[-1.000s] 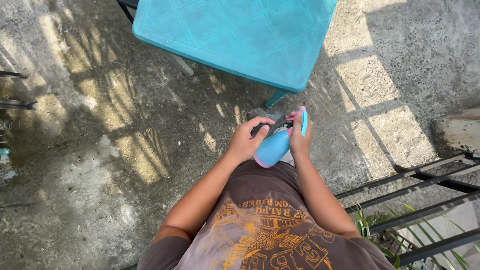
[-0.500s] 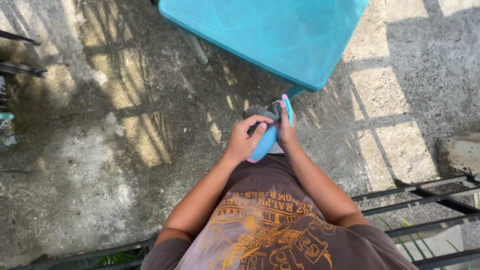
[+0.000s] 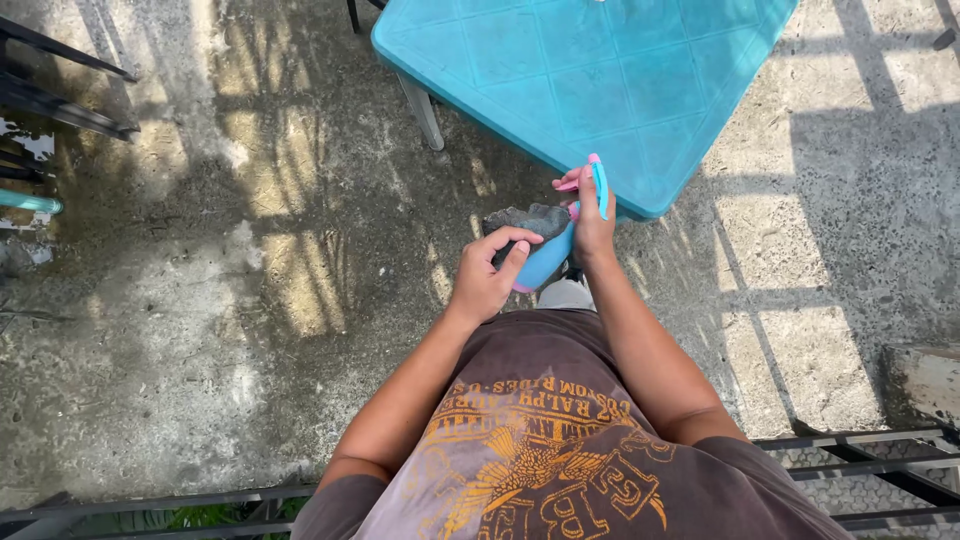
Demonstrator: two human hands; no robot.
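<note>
My left hand (image 3: 488, 278) grips a shoe with a light blue sole (image 3: 545, 262) and a dark grey upper (image 3: 527, 219), held in front of my belly above the concrete floor. My right hand (image 3: 592, 228) is closed on a slim blue and pink brush (image 3: 598, 183), which points upward. That hand also touches the far side of the shoe. Both hands sit just in front of the near corner of a turquoise plastic table (image 3: 600, 70).
A white table leg (image 3: 421, 108) stands on the rough concrete floor (image 3: 250, 300). Dark metal bars (image 3: 60, 95) lie at the far left. A black railing (image 3: 860, 450) runs along the bottom edge, with a concrete block (image 3: 925, 380) at the right.
The hands with the shoe and brush have stayed together while the view swung. The brush now stands more upright, close to the table corner.
</note>
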